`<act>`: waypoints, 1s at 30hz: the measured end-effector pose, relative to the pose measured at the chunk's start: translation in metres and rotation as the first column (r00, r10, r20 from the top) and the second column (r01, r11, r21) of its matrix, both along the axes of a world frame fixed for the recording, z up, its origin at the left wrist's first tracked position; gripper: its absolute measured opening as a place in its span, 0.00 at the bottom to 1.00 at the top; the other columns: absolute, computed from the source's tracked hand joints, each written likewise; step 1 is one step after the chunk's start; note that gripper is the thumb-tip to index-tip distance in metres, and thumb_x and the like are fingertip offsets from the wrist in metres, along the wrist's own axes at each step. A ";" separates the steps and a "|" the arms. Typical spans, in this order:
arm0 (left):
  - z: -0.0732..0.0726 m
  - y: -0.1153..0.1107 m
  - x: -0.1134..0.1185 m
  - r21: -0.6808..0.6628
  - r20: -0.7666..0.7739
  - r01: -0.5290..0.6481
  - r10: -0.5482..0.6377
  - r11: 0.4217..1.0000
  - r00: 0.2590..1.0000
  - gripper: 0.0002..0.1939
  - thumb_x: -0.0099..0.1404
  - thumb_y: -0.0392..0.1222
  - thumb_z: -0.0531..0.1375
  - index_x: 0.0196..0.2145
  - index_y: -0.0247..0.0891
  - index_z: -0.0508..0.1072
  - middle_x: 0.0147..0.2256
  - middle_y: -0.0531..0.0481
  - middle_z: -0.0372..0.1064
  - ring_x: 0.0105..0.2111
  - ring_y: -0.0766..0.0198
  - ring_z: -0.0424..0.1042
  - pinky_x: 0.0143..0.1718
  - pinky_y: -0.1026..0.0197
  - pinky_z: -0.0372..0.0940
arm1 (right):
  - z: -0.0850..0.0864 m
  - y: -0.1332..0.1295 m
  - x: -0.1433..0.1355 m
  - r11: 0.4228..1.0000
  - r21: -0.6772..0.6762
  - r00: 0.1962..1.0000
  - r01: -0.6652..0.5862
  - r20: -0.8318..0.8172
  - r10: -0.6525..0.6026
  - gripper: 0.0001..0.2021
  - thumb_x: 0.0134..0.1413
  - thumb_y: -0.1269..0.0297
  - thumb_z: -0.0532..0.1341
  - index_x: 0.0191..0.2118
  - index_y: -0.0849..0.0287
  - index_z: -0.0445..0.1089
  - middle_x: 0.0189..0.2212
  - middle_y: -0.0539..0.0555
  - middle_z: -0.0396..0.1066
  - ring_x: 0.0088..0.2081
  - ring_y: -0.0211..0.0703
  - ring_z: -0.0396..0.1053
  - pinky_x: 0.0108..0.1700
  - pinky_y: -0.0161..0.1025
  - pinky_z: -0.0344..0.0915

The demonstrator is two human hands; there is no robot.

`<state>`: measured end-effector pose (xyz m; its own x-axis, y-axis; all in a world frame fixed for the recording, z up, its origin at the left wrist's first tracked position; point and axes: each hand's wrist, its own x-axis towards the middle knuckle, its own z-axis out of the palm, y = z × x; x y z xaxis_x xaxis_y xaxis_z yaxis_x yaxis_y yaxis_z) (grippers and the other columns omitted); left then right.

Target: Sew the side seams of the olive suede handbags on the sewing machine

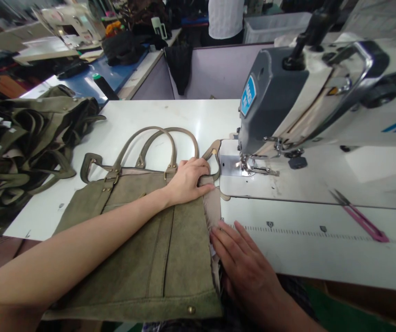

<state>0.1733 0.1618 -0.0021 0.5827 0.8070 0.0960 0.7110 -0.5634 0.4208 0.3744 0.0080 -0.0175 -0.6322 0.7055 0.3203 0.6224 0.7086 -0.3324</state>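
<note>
An olive-green handbag (184, 249) lies flat on the white sewing table, its two looped handles (149, 133) pointing away from me. My left hand (189, 180) reaches across the bag and grips its upper right corner, fingers bent over the top edge and thumb pointing right. At the bag's raw right side, where pale lining (212, 205) shows, my right hand (244, 258) rests with fingers stretched out, their tips touching the edge. Its thumb is mostly hidden. A strap end with a tab (213, 152) lies beside the needle plate of the sewing machine (270, 101).
Pink thread snips (363, 216) lie on the table at right. A heap of olive bag pieces (28, 138) covers the left side. Behind are a dark thread cone (104, 86), another sewing machine (73, 23), a grey bin (275, 27) and a person in white (225, 18).
</note>
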 end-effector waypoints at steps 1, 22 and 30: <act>0.001 0.001 0.000 -0.018 -0.001 -0.002 0.002 1.000 1.000 0.11 0.61 0.46 0.62 0.37 0.35 0.73 0.45 0.44 0.69 0.46 0.51 0.66 0.45 0.49 0.57 | -0.004 0.000 -0.002 0.999 0.038 1.000 0.020 -0.015 -0.020 0.24 0.52 0.80 0.49 0.55 0.70 0.66 0.53 0.60 0.69 0.58 0.52 0.61 0.61 0.53 0.61; -0.010 0.078 0.042 0.062 0.088 -0.067 0.062 0.996 0.994 0.11 0.61 0.45 0.61 0.36 0.34 0.74 0.44 0.42 0.71 0.46 0.52 0.68 0.47 0.50 0.62 | 0.000 0.092 0.049 0.989 0.121 0.997 -0.082 0.017 0.080 0.14 0.56 0.77 0.53 0.44 0.61 0.72 0.47 0.62 0.71 0.54 0.52 0.66 0.61 0.61 0.57; -0.012 0.091 0.071 0.024 0.052 0.017 -0.018 1.000 0.998 0.08 0.57 0.42 0.62 0.35 0.38 0.76 0.42 0.46 0.71 0.47 0.51 0.68 0.49 0.50 0.64 | -0.005 0.078 0.062 0.997 0.073 0.999 0.002 -0.032 0.001 0.19 0.53 0.80 0.51 0.48 0.61 0.70 0.51 0.65 0.69 0.56 0.53 0.64 0.57 0.62 0.61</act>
